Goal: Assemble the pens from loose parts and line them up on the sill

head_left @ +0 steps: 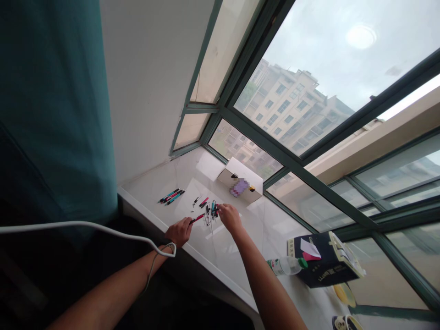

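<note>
My left hand (180, 232), at the front edge of the white sill, is closed around one end of a red and black pen barrel (197, 219), which points toward a pile of pen parts (209, 219). My right hand (229, 216) reaches over that pile from the right. Its fingers are pinched together at the pile's edge, and what they hold, if anything, is too small to make out. In the pile lie thin silvery and white pieces with black, red and teal ones. Several pens (172, 196) in teal, red and black lie side by side to the left.
Behind the pile, a white box (254, 176) stands against the window frame. Toward the right are a clear bottle (287, 266) with a green cap, a dark printed carton (326, 263), a yellow object (344, 294) and a cup (343, 323). A white cable (103, 225) crosses at left.
</note>
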Tool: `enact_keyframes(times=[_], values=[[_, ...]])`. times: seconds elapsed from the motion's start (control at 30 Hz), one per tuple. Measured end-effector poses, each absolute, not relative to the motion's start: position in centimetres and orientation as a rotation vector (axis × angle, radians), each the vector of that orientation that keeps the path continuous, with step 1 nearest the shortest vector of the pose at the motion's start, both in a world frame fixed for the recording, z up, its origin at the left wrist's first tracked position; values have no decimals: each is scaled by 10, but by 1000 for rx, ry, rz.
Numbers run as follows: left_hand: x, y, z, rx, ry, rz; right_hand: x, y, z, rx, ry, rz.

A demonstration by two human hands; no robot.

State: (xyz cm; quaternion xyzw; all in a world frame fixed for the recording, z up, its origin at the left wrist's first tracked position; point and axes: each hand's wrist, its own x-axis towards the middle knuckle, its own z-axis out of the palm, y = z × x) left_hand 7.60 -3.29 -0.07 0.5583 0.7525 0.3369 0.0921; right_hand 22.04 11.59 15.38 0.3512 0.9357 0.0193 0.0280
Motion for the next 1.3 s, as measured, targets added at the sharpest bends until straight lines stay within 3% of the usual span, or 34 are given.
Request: enact_keyframes(times=[0.43,1.3], values=[[75,-34,0,1659,2226,1017,203,97,137,822,2888,32],[75,-33,-4,1686,2211,1031,190,106,143,807,2740,-77]])
